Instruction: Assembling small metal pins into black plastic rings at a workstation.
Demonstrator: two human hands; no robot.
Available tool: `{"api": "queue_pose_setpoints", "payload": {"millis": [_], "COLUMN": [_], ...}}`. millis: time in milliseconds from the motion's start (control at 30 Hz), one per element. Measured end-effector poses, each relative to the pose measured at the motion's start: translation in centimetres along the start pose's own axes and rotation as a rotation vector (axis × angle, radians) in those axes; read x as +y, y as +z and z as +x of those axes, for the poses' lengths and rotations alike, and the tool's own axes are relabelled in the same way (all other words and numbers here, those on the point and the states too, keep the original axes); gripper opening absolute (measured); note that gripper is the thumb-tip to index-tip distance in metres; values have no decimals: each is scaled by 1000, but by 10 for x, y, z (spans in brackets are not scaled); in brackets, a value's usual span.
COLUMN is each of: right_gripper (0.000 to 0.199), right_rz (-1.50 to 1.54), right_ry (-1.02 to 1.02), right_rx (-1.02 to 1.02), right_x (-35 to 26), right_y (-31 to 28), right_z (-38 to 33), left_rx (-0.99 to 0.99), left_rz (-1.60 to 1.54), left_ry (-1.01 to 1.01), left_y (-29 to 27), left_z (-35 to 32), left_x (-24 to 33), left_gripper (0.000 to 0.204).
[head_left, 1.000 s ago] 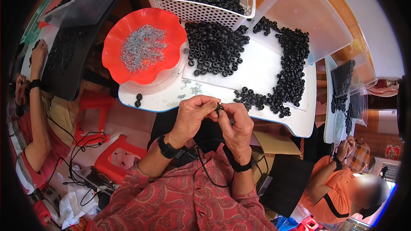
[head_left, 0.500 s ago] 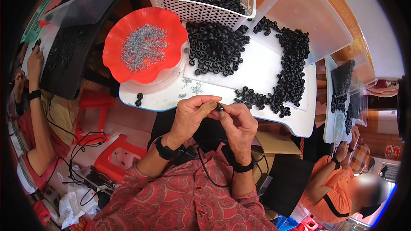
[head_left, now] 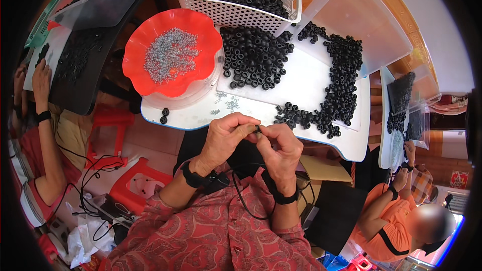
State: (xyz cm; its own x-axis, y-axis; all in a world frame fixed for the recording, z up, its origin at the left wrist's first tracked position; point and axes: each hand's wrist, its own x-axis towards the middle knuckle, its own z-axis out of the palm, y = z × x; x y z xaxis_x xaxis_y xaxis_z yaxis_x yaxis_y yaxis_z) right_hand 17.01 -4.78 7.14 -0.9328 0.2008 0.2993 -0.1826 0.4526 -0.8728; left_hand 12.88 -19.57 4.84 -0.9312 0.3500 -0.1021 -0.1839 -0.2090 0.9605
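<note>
Our left hand (head_left: 224, 139) and right hand (head_left: 280, 151) pinch a part (head_left: 258, 129) between fingertips (head_left: 253, 121), apparently working it; we next need steadiness.

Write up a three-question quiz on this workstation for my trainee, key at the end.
1. Which container at the white table holds the heap of small pale pieces?
A) white perforated basket
B) red wavy-rimmed bowl
C) clear rectangular bin

2. True or false: the left hand and right hand meet at one small dark part.

3. Fill in: two lone black rings lie near the table edge, to the ____ of the hands.

Key: 1 B; 2 true; 3 left.
</note>
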Motion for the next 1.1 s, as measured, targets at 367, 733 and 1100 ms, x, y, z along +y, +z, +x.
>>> {"api": "queue_pose_setpoints", "payload": {"millis": [367,733,1100], "right_gripper": [15,16,11], "right_rz": [-108,157,188], "right_ry": [-57,103,132], "right_rx": [-37,-119,-163], "right_x": [-12,-8,-14], "right_y": [2,-1,-11], "right_z": [0,-1,1], "left_rx": [-3,-9,-62], "left_rz": [-167,-445,-633], "left_ry": [30,-43,-99], "left_y": [0,-3,0], "left_z": [-4,-8,-10], "left_x": [-19,-31,-32], "left_gripper": [15,18,22]}}
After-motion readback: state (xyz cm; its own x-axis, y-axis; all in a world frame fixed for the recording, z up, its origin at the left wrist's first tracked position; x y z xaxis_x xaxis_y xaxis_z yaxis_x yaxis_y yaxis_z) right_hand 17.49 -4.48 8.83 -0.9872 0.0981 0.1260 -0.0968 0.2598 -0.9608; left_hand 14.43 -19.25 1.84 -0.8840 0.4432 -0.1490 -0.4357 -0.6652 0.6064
